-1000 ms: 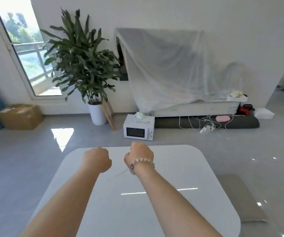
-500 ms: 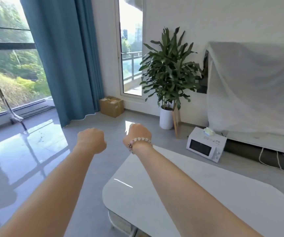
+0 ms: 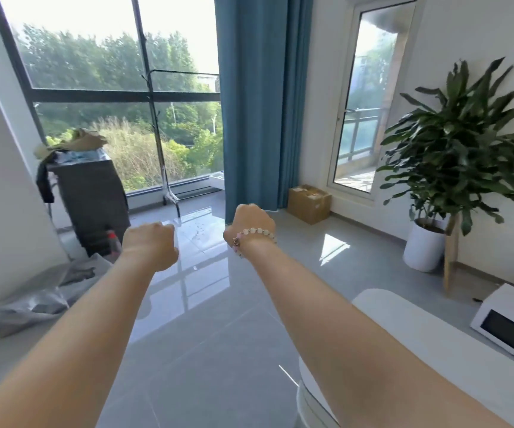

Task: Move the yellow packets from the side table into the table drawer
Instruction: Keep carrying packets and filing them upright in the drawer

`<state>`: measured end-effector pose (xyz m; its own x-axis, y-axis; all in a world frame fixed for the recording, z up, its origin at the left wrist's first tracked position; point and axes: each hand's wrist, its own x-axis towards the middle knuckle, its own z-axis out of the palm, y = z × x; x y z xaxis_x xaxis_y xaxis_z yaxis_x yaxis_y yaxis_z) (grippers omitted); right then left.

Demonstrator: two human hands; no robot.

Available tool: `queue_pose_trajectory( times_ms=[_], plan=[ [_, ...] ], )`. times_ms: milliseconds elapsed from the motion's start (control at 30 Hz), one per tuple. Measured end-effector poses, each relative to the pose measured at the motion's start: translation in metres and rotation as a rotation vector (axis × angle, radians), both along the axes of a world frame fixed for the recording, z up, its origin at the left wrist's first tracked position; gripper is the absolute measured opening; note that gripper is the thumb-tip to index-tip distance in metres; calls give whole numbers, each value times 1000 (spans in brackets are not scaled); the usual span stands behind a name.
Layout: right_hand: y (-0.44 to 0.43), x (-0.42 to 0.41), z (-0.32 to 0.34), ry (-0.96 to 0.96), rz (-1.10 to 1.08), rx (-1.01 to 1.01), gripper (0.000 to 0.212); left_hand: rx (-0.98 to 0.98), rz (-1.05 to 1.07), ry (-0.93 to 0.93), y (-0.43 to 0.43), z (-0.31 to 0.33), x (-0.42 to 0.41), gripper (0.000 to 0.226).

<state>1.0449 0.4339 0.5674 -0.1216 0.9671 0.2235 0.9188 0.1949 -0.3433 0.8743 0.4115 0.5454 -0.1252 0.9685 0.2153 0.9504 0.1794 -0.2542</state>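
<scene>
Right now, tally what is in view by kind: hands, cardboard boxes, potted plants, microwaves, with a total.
hands: 2 (left hand, right hand)
cardboard box: 1
potted plant: 1
microwave: 1
yellow packets: 0 in view
Total: 5

a teal curtain [image 3: 251,103] hung between a big window [image 3: 110,72] and a glass balcony door [image 3: 360,118]. a cardboard box [image 3: 310,203] sat on the grey floor [image 3: 218,335] just beside the curtain. a leafy plant [image 3: 459,143] in a white pot [image 3: 424,245] stood near a white microwave [image 3: 509,330].
</scene>
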Motion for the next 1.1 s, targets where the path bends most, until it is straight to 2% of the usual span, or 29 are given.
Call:
queue_pose_trajectory(
  times_ms=[167,300,433,833,1100],
  plan=[
    [8,-105,-7,-47,203,-11,25,16,179,-21,-17,-3,-93,32],
    [13,-173,-20,-95,406,89,32,1,305,-38,-31,-11,-148,33],
    [22,-236,-26,-71,534,167,30,-10,432,-48,-42,-17,-196,34],
    [72,-415,-30,-103,961,214,36,71,763,-17,-31,-4,-318,44],
    [53,-509,-46,-71,1315,283,42,143,1031,-1,-63,-27,-373,48]
  ],
)
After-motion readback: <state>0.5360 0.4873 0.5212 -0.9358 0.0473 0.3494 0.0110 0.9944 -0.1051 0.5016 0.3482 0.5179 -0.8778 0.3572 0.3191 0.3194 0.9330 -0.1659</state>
